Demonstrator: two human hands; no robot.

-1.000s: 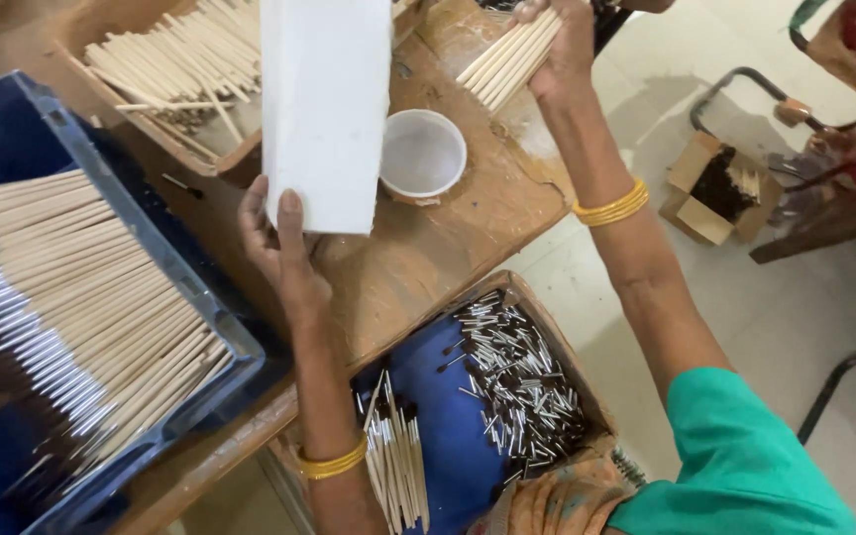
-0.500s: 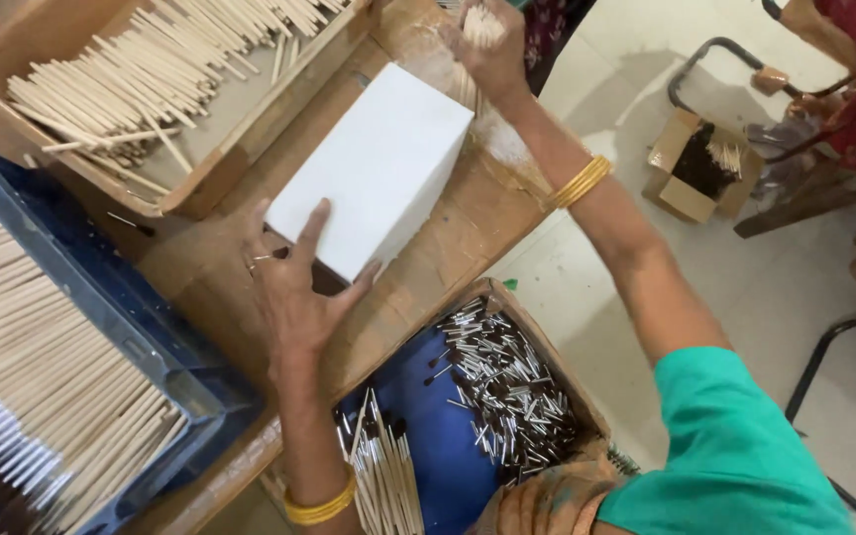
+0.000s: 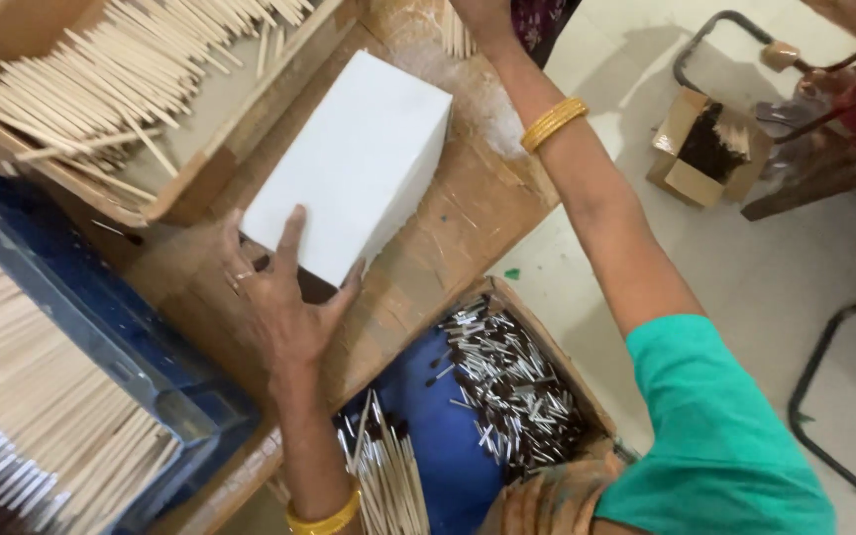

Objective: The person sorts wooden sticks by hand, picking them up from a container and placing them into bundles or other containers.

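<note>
A plain white rectangular box (image 3: 359,159) lies flat on the wooden table (image 3: 448,238). My left hand (image 3: 284,297) grips the box's near end, fingers spread over its top and side. My right hand (image 3: 482,15) reaches to the table's far edge, closed on a small bundle of pale thin sticks (image 3: 456,38); the hand is partly cut off by the frame. Gold bangles sit on both wrists.
A wooden tray (image 3: 250,129) of pale sticks lies at the far left. A blue crate (image 3: 101,327) of sticks stands at the left. Below the table a box (image 3: 507,386) holds dark-tipped sticks on blue lining. A small cardboard box (image 3: 700,149) and metal chair frames stand on the floor at right.
The white box went from upright in my left hand to lying flat on the table, covering the white cup. My right hand stayed at the far edge with the sticks.
</note>
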